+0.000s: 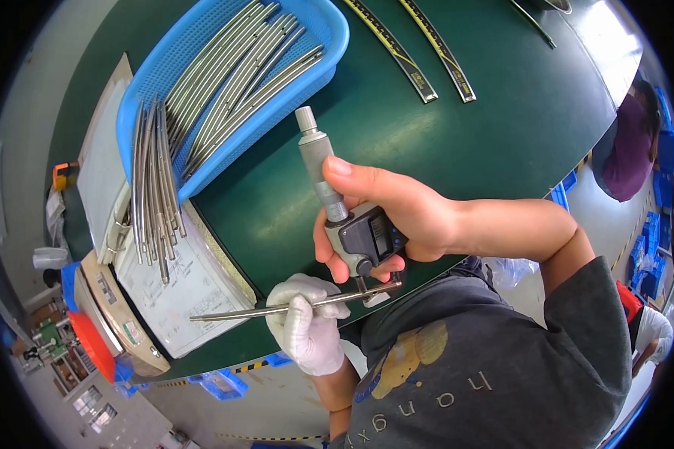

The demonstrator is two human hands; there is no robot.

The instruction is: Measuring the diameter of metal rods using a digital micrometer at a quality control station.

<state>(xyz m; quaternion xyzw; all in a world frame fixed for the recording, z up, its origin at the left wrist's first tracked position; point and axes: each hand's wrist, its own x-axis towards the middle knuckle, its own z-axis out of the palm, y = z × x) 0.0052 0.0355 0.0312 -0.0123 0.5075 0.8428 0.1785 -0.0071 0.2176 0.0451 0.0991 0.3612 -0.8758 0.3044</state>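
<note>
My left hand [305,326], in a white glove, is closed around a thin metal rod [240,314], pinching it between thumb and fingers. The rod lies nearly level, its far-left end over the paper. Its right end sits in the measuring gap of a digital micrometer [350,236], though the exact contact there is too small to make out. My bare right hand [393,209] grips the micrometer, with the thumb on the grey barrel and the other fingers around the frame. The instrument's small display faces up, and its thimble points away from me.
A blue plastic basket [333,63] holds many metal rods [228,71], and another bundle [153,179] leans over its left edge. Drawing sheets [191,288] lie below it. Two steel rulers [419,81] rest on the green table [457,150]. People sit or stand at right.
</note>
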